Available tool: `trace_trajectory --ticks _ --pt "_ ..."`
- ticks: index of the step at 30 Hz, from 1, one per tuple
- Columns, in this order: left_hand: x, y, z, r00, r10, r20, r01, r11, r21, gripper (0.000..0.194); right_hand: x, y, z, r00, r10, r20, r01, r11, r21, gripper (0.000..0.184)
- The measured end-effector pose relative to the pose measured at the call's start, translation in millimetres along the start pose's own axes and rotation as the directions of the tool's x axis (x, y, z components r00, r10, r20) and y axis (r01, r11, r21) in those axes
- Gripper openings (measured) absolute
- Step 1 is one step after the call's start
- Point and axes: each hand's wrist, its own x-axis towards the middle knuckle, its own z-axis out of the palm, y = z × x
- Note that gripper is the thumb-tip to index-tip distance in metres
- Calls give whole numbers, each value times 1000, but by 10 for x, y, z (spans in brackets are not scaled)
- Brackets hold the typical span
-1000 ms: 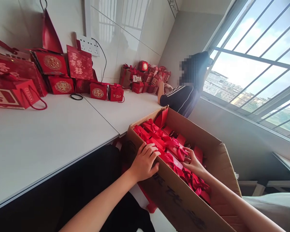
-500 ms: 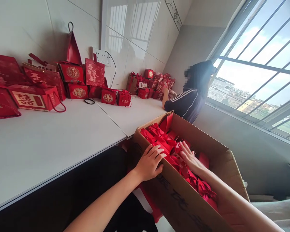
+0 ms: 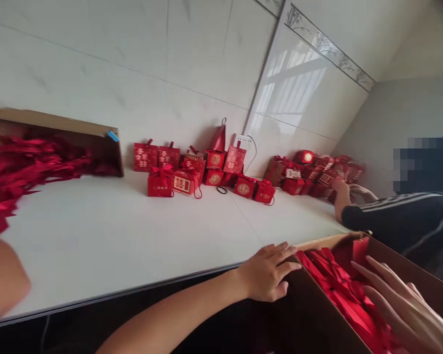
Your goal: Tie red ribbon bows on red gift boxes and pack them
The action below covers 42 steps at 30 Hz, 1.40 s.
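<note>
A cardboard box [image 3: 299,300] at the lower right is filled with red gift boxes [image 3: 335,287] topped with ribbon bows. My left hand [image 3: 268,273] rests on the box's near-left edge, its fingers spread over the rim. Inside the carton, my right hand [image 3: 402,300] lies over the red gift boxes with fingers stretched out, holding nothing that I can see. Part of the right palm and wrist runs out of the frame at the lower right.
On the white table [image 3: 133,246], several red gift boxes [image 3: 182,182] stand along the tiled wall. An open carton [image 3: 59,120] of red ribbons is at the left. A co-worker's hands [image 3: 341,191] touch a gift box pile [image 3: 313,172]. A bare arm [image 3: 2,280] enters at left.
The view has swung left, bringing the ribbon carton and a bare arm into sight. My left hand stays on the box edge; my right hand has shifted toward the carton's far end.
</note>
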Motion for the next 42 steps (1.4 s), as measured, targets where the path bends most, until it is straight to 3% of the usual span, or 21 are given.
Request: trace_trajectory --ticks 2,5,7,10,13,15,17,20,23,27,30,33,38,40,42 --pt "-144 -319 -282 999 -27 22 25 994 104 44 395 -431 184 987 -72 145 77 997 -31 48" --pt "-444 -809 -640 995 -95 26 89 976 198 38 897 -1095 585 919 -239 313 241 970 34 41" --pt "-678 -1118 -812 968 -229 -103 243 958 151 34 1168 -1452 940 865 -363 347 351 931 100 37" --pt "-1007 -1518 -987 810 -443 -384 490 871 30 28 1517 -1867 1555 760 -505 409 466 862 198 32" --pt "-1256 -1822 -1110 543 -564 -622 671 737 -83 24 1842 -2265 2150 690 -568 448 504 822 266 22" --pt "-1384 -1962 -1176 345 -600 -722 742 645 -181 24 2048 -2567 2483 697 -531 481 438 847 301 20" --pt "-1487 -2053 -1218 191 -612 -768 780 570 -260 26 2237 -2884 2747 707 -512 487 407 859 312 21" --pt "-1585 -2127 -1208 19 -607 -794 810 475 -344 43 2480 -3312 3033 721 -504 476 390 862 323 27" --pt "-1611 -2181 -1112 -89 -606 -790 830 393 -396 67 2679 -3605 3249 707 -504 496 399 863 309 51" --pt "-1601 -2250 -994 -134 -643 -754 852 314 -419 85 2906 -3794 3483 612 -477 631 429 871 242 98" --pt "-1577 -2244 -1009 -133 -674 -727 869 274 -413 88 3011 -3858 3556 571 -432 698 435 880 188 100" --pt "-1516 -2173 -1098 -160 -698 -698 877 223 -425 94 2971 -3911 3513 580 -426 695 454 877 158 94" --pt "-1475 -2067 -1217 -183 -674 -715 871 226 -436 101 2595 -3939 3328 659 -460 595 492 862 121 82" --pt "-1498 -2053 -1239 -138 -666 -733 876 264 -404 100 2450 -3874 3240 700 -464 542 484 867 118 82" --pt "-1513 -2036 -1262 12 -668 -744 884 356 -305 96 2362 -3743 3133 723 -491 486 475 864 167 82"
